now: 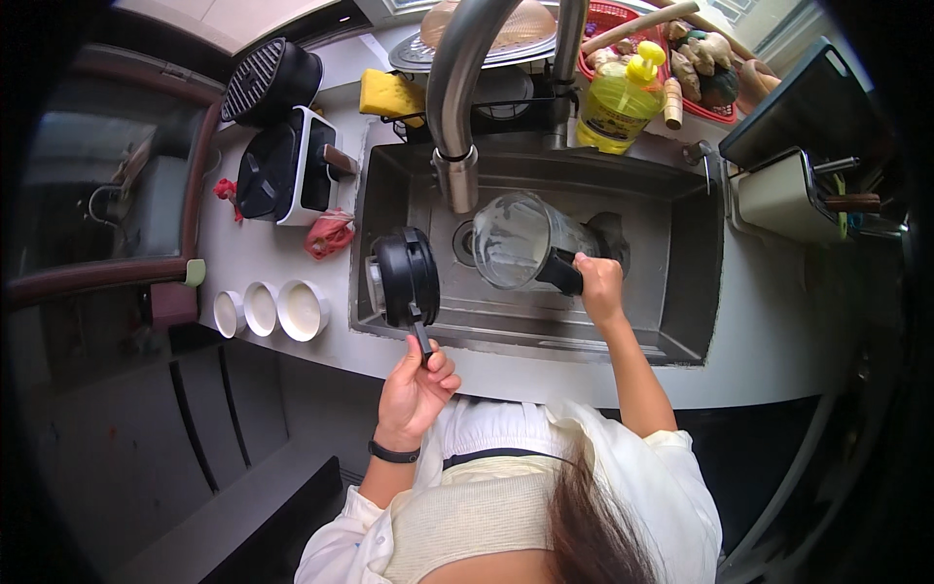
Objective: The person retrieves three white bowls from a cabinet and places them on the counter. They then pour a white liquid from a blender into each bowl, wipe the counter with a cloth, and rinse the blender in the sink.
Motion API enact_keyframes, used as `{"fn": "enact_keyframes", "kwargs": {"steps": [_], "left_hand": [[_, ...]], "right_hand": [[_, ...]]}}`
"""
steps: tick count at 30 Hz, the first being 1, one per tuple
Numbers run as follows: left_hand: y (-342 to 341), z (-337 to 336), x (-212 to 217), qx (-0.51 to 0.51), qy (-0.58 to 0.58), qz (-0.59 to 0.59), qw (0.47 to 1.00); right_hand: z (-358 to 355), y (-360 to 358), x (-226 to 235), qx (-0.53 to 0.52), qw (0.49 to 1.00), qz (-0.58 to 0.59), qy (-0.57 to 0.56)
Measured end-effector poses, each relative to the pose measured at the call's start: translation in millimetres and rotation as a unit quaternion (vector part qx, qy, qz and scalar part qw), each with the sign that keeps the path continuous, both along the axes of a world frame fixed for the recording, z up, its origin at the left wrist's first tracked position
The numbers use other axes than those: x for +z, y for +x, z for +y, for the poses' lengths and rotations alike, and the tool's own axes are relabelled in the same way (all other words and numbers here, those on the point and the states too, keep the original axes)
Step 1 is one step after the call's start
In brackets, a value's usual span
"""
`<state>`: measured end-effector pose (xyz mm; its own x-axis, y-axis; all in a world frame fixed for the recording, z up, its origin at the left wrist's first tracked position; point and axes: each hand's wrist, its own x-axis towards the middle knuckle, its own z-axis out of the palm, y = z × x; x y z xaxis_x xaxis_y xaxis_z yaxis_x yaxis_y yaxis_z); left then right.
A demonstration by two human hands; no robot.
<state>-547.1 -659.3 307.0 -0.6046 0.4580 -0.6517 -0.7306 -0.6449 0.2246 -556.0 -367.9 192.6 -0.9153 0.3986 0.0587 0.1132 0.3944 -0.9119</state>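
Observation:
A clear blender jug (511, 238) with whitish residue on its walls is tilted over the metal sink (545, 326), its open mouth facing left. Around the jug's black handle, my right hand (600, 287) is closed. My left hand (416, 394) pinches the narrow tab of a round black lid (404, 277). That lid hangs on edge over the sink's left end, apart from the jug. Above and between them comes down the metal faucet (455, 175), and I see no water running from it.
Three white cups (304, 310) stand in a row on the left counter near a black-and-white appliance (282, 170) and a red plastic bag (331, 234). Behind the sink are a yellow sponge (392, 97), a yellow soap bottle (619, 105) and a red basket (715, 102). A knife holder (778, 200) stands at right.

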Motion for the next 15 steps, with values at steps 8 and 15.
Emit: {"fn": "enact_keyframes", "kwargs": {"steps": [8, 15], "left_hand": [[-9.5, 9.4, 10.1, 0.022, -0.041, 0.031, 0.998], [-16.2, 1.3, 6.4, 0.04, -0.041, 0.041, 0.998]], "right_hand": [[-33.5, -56.1, -91.3, 0.05, 0.986, 0.088, -0.133], [-67.9, -67.4, -102.3, 0.02, 0.936, -0.024, -0.352]]}}
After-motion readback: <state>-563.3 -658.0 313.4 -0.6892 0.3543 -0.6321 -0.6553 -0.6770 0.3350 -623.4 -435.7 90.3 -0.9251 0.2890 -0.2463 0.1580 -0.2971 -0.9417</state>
